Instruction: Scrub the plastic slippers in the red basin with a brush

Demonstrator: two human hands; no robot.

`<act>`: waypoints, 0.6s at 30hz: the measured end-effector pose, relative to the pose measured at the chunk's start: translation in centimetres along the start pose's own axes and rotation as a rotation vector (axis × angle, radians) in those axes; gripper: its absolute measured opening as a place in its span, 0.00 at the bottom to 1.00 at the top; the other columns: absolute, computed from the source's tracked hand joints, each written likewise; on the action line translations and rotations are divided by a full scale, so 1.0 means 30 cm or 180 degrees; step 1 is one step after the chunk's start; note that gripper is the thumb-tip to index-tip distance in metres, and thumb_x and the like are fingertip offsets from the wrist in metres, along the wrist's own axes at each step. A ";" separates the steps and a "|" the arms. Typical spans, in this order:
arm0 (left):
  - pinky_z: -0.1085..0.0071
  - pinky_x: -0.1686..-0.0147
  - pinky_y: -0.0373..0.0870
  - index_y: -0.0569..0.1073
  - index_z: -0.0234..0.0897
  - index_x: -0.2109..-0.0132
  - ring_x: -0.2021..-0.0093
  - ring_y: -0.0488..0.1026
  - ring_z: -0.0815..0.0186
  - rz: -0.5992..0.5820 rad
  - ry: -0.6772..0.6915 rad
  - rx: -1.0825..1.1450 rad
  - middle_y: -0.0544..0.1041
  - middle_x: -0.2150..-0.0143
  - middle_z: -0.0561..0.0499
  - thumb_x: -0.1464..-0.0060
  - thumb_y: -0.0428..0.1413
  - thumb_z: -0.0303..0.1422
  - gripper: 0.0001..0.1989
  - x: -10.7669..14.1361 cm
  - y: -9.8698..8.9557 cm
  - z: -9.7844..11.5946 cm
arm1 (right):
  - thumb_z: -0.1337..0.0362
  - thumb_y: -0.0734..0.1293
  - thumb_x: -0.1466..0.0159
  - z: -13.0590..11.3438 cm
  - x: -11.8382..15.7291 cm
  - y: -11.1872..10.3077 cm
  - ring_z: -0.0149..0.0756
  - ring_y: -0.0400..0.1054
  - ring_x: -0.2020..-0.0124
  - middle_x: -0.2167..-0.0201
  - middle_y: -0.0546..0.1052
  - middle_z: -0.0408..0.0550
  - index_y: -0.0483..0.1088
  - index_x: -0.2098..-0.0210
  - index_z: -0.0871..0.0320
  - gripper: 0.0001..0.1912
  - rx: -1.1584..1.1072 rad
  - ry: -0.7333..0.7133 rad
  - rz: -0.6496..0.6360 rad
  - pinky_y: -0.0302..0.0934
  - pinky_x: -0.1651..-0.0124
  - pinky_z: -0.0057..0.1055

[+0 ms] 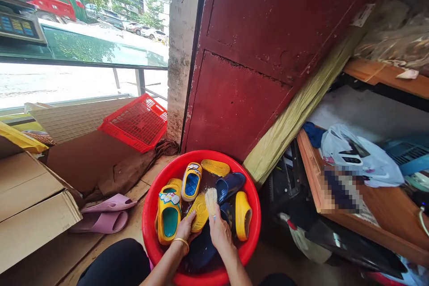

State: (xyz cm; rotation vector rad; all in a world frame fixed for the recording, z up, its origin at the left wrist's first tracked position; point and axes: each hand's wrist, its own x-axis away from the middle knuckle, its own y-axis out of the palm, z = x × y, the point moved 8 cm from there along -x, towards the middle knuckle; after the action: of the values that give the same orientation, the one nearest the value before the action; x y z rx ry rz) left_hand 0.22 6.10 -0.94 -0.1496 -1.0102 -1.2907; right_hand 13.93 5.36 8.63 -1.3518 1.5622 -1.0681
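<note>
A round red basin (150, 214) holds water with yellow and dark blue clogs in it. My left hand (185, 229) grips a yellow shoe (200, 213), turned so its patterned sole faces up. In my right hand (219, 231) is a pale scrubbing brush (211, 202), its bristles against or just beside that sole. A yellow clog with a teal inside (169, 214) lies at the basin's left, and a yellow clog with a blue inside (192, 182) behind the held shoe. Dark blue clogs (231, 186) and another yellow clog (243, 216) are at the right.
Pink slippers (109, 220) and a cardboard box (33, 205) are left of the basin. A red crate (139, 123) stands behind them. Beyond the basin rises a dark red door (241, 98). Wooden shelves (310, 170) with plastic bags (360, 154) line the right side.
</note>
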 end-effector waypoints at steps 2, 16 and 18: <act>0.68 0.70 0.78 0.75 0.37 0.53 0.62 0.80 0.59 0.0033 0.0017 0.0044 0.82 0.57 0.42 0.46 0.60 0.46 0.20 0.006 -0.003 0.007 | 0.61 0.50 0.26 -0.001 0.011 0.011 0.45 0.78 0.55 0.54 0.81 0.61 0.54 0.30 0.64 0.28 -0.0318 0.0013 -0.0156 0.69 0.52 0.34; 0.65 0.73 0.74 0.77 0.36 0.58 0.67 0.79 0.56 0.0061 0.0229 -0.0232 0.82 0.67 0.42 0.47 0.56 0.53 0.24 0.007 0.001 0.019 | 0.56 0.52 0.27 -0.023 0.165 0.018 0.46 0.78 0.56 0.52 0.81 0.53 0.51 0.28 0.53 0.29 -0.0633 -0.0397 -0.0452 0.70 0.54 0.35; 0.65 0.71 0.74 0.75 0.37 0.64 0.67 0.78 0.57 -0.0178 0.0652 -0.0520 0.81 0.68 0.45 0.51 0.60 0.51 0.20 0.011 0.019 0.041 | 0.56 0.51 0.26 0.015 0.099 -0.013 0.46 0.79 0.59 0.58 0.82 0.55 0.54 0.29 0.58 0.29 -0.0497 -0.0160 -0.0044 0.70 0.57 0.34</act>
State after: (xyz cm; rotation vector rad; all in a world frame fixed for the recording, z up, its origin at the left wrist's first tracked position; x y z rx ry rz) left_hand 0.03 6.82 0.26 -0.1120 -0.7390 -1.4091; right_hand 14.12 2.33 8.73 -1.4843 1.6288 -0.9288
